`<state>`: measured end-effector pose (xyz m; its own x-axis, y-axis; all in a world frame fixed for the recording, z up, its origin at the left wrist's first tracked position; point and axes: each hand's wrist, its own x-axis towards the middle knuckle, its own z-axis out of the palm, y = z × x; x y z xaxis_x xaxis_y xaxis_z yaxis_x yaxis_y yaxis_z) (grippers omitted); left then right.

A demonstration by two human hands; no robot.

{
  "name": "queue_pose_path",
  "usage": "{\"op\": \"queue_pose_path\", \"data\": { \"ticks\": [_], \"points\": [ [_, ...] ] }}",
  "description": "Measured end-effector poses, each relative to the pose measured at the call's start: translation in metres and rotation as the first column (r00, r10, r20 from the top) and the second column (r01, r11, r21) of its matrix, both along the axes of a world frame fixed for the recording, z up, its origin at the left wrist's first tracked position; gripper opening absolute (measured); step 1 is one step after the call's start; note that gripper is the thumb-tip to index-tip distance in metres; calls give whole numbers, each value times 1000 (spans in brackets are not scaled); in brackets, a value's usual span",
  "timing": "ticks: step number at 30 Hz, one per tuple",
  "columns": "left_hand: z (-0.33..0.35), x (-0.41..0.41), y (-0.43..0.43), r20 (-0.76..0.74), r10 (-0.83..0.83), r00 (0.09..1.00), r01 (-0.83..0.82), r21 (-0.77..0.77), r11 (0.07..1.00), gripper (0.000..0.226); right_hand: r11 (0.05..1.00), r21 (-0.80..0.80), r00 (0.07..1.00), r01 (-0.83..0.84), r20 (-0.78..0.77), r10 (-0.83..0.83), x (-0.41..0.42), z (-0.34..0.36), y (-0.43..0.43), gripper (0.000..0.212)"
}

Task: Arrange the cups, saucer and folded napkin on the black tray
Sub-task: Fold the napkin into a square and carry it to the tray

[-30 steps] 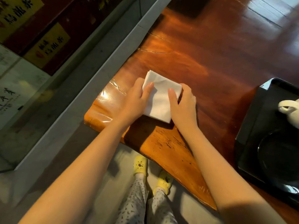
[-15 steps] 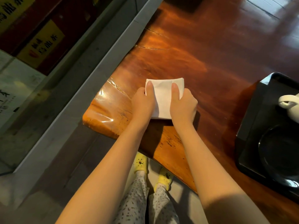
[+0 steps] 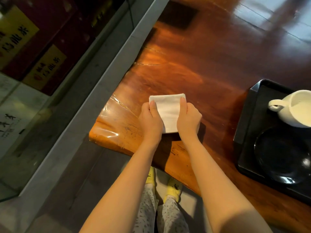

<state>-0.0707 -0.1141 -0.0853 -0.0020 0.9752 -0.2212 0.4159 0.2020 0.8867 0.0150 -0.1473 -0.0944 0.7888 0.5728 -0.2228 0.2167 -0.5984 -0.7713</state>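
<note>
both bare forearms reach forward side by side, nearly parallel, wrists straight. the left hand (image 3: 150,119) lies palm down with fingers curled under and the thumb stretched forward. the right hand (image 3: 188,118) mirrors it just to the right, thumb pointing far, knuckles bent. the two hands stay apart, not touching.

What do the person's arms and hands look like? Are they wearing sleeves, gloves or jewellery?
Both arms are bare up to the bottom edge of the picture: no sleeves show. The left hand and right hand wear no gloves, and I see no rings, watch or bracelets. The nails are short and look unpainted.
</note>
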Motion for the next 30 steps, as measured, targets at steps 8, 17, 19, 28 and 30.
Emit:
{"op": "queue_pose_path", "data": {
  "ticks": [8,17,19,28,30],
  "points": [
    [33,44,-10,-9,-107,994,104,-148,983,33,983,-180,999,41,29,-36,41,33,-15,52],
    [103,72,-50,5,-235,972,234,-94,968,29,974,-131,982,184,68,-177,62,109,-67,52],
    [120,81,-61,44,-261,964,263,-68,962,31,975,-81,975,207,100,-199,70,126,-81,52],
    [147,151,-169,150,-401,904,403,17,915,31,953,22,945,301,131,-301,135,161,-203,51],
    [146,168,-200,163,-399,903,402,13,916,32,953,22,943,302,137,-302,151,160,-235,49]
  ]
}}
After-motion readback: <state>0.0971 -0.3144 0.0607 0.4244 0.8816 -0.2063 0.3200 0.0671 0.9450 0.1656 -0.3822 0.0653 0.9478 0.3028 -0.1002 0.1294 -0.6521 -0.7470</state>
